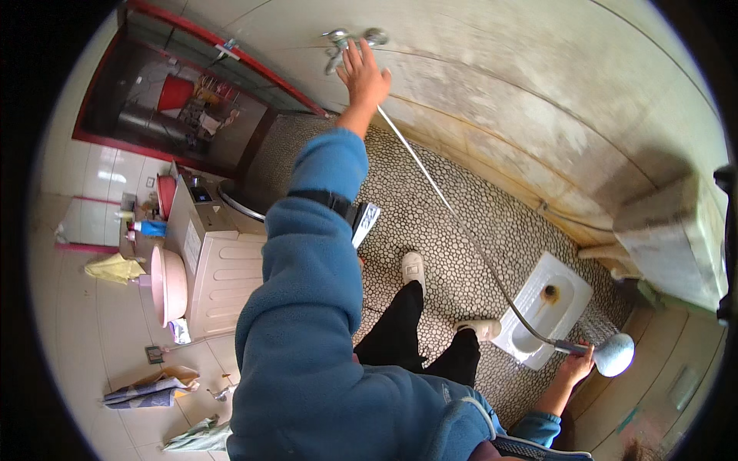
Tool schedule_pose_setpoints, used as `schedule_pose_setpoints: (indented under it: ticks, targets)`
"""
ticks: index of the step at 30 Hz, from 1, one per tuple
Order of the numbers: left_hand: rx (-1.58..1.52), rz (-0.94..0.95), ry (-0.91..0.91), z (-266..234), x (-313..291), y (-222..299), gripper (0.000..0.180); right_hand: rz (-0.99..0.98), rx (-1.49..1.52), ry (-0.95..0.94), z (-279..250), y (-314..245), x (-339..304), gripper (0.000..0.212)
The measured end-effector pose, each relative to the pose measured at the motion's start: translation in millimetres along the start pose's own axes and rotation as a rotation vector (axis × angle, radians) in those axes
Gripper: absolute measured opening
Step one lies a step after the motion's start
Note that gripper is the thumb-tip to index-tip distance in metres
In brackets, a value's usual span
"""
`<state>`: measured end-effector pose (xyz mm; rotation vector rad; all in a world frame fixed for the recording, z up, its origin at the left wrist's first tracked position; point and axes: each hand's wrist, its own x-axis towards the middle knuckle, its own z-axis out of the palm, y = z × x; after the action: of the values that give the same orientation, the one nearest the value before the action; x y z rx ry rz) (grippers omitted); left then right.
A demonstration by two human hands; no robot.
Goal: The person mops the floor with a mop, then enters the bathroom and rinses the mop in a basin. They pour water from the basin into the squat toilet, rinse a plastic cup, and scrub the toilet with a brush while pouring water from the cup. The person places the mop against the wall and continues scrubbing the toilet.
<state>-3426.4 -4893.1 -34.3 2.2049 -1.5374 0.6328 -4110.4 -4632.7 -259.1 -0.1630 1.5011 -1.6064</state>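
My left hand [364, 81] reaches up to the chrome wall faucet [336, 48], its fingers stretched out and spread. The fingertips overlap the faucet's body, and I cannot tell whether they touch it. Low on the right, my right hand [573, 369] is wrapped round the grey handle of a shower head [614, 355] with a round, pale blue head. A long metal shower hose [436, 187] hangs from near the faucet and curves down to that handle. Below the right hand's side of the hose lies a white squat toilet [544, 307], stained brown at its drain.
Pebble-patterned floor [415, 207] lies under my light shoes [413, 270]. To the left stand a washing machine [223, 284] and a pink basin [167, 286]. A white cistern [676, 234] hangs at the right wall. A red-framed doorway [280, 75] is at the upper left.
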Motion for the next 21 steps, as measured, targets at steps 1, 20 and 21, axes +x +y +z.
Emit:
schedule_pose_setpoints:
  ticks: [1, 20, 21]
  targets:
    - [-0.023, 0.028, 0.057, -0.7, 23.8, -29.3, 0.077, 0.018, -0.027, 0.007, 9.4, 1.0, 2.2, 0.017]
    - [-0.668, -0.010, -0.295, -8.3, -25.4, -161.1, 0.057, -1.184, -1.398, -0.952, 671.2, 0.7, -227.1, 0.031]
    - [-0.739, -0.129, -0.528, -6.3, -42.8, -178.8, 0.053, -1.293, -1.447, -0.989, 702.1, 1.8, -251.0, 0.031]
